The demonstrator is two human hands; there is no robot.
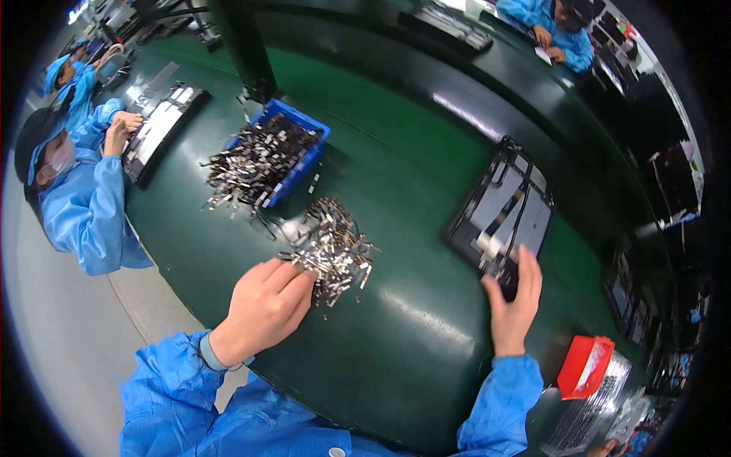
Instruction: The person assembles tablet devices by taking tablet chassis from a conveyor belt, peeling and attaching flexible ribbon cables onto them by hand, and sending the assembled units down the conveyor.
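Observation:
My left hand [263, 308] is at the near left side of a loose heap of small flex-cable parts [335, 255], in silver, black and gold. Its fingers are curled closed at the tips; whatever they pinch is hidden by the hand. To the right, my right hand [518, 301] is at the near end of a flat black opened device [506, 206], which looks like a tablet with grey panels and dark ribbon strips inside. Thumb and fingers are stretched apart there, seemingly touching its near end, close to a whitish piece [489, 245].
A blue bin [312, 156] overflows with similar parts beyond the heap. At left, a co-worker [84, 190] handles another opened device [164, 129]. A green post [244, 53] rises behind the bin. A red bin [586, 367] stands at lower right; another person [560, 34] works across the bench.

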